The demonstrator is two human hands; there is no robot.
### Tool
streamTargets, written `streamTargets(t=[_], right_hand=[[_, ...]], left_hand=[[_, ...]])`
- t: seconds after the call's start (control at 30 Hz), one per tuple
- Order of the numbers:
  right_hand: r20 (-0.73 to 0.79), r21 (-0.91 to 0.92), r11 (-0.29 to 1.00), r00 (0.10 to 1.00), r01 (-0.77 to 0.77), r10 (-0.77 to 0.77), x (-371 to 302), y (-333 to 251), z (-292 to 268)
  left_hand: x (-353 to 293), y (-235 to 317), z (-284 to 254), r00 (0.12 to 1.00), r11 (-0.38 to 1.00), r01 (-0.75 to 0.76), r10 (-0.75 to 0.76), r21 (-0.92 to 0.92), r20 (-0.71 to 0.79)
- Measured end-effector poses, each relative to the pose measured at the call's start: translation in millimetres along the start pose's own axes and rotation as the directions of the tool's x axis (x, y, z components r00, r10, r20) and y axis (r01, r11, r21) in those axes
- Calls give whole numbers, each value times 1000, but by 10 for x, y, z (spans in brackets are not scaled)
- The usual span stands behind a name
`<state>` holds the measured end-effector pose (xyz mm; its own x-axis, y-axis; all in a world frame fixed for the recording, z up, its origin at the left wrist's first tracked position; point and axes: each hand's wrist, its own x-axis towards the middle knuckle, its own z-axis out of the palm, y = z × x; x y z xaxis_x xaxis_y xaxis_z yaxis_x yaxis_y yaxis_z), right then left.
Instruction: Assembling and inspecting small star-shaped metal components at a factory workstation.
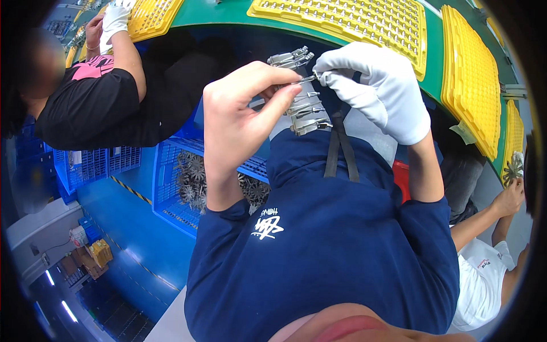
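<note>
While the bare left hand (239,114) clamps the grey metal strip (302,102) running top to bottom mid-frame, the gloved right hand (376,91) pinches one prong at its upper right.

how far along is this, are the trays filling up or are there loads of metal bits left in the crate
Done: the yellow tray already carries rows of small pieces.
In hand: the bare left hand and the white-gloved right hand hold a grey metal cluster, and the right fingertips pinch a small part at its edge.
Left: the blue crate holds many star-shaped clusters, so plenty likely remains.
</note>
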<state>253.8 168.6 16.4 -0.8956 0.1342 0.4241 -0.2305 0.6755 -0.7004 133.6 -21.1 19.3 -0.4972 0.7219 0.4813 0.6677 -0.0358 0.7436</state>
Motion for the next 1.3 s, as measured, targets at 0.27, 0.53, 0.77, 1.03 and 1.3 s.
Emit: streamTargets(t=[0.27, 0.53, 0.77, 1.03, 1.3], right_hand=[[48, -57, 998, 999, -16, 19, -20, -72, -65], [41, -20, 999, 998, -44, 45, -51, 27, -89], [53, -129, 991, 998, 45, -39, 26, 27, -85], [221, -214, 976, 972, -29, 78, -2, 189, -27], [162, -668, 742, 984, 55, 73, -186, 1168, -930]], left_hand=[[19, -3, 54, 997, 994, 52, -47, -98, 57], [79, -31, 116, 994, 995, 54, -46, -79, 102], [144, -48, 195, 996, 999, 1, 3, -43, 94], [37, -211, 253, 980, 986, 159, -152, -51, 130], [-200, -480, 126, 946, 943, 325, -325, -74, 13]])
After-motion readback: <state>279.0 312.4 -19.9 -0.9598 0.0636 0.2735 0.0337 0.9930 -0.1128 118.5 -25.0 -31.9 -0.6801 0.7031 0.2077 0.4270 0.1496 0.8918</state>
